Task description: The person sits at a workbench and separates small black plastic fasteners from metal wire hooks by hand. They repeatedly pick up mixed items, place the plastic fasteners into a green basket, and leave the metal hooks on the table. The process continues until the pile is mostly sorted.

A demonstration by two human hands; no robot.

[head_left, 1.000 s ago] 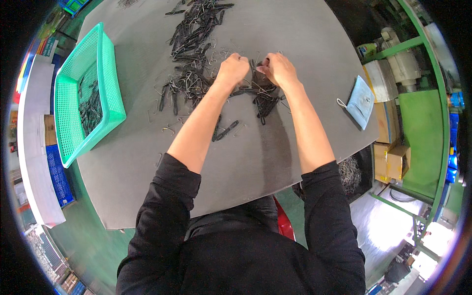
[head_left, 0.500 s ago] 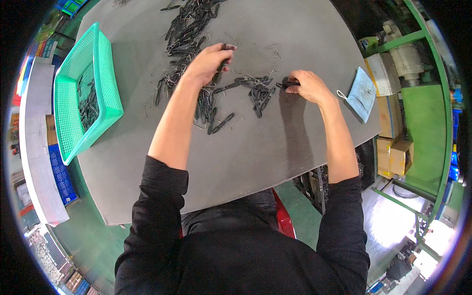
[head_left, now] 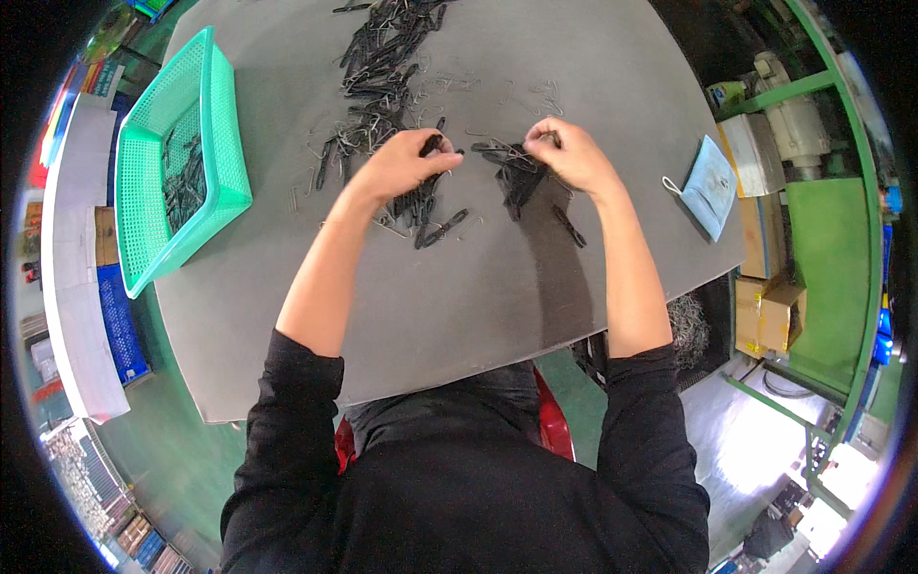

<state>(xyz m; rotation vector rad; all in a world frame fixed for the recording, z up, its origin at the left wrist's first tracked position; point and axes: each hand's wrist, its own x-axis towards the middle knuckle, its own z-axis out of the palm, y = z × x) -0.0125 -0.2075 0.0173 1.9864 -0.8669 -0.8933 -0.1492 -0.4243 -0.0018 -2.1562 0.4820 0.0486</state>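
Note:
Over the middle of the table my left hand (head_left: pixel 409 165) is closed around a slim black part (head_left: pixel 430 145), apparently plastic. Below that hand lie more black parts (head_left: pixel 416 206), some with thin silver wire hooks. My right hand (head_left: pixel 572 158) has thumb and fingers pinched together at the edge of a small heap of black parts (head_left: pixel 518 177); what is between its fingertips is too small to make out. One single black part (head_left: pixel 569 227) lies on the table just below the right hand.
A long pile of black parts (head_left: pixel 382 62) runs toward the far edge, with loose wire hooks (head_left: pixel 550 96) scattered nearby. At the left stands a green mesh basket (head_left: pixel 225 143) holding more parts. A blue face mask (head_left: pixel 708 187) lies by the right edge of the grey table (head_left: pixel 440 325).
My right hand has let go of a black part, which now lies on the table, and moved to the small heap. My left hand has come slightly nearer, still holding a part.

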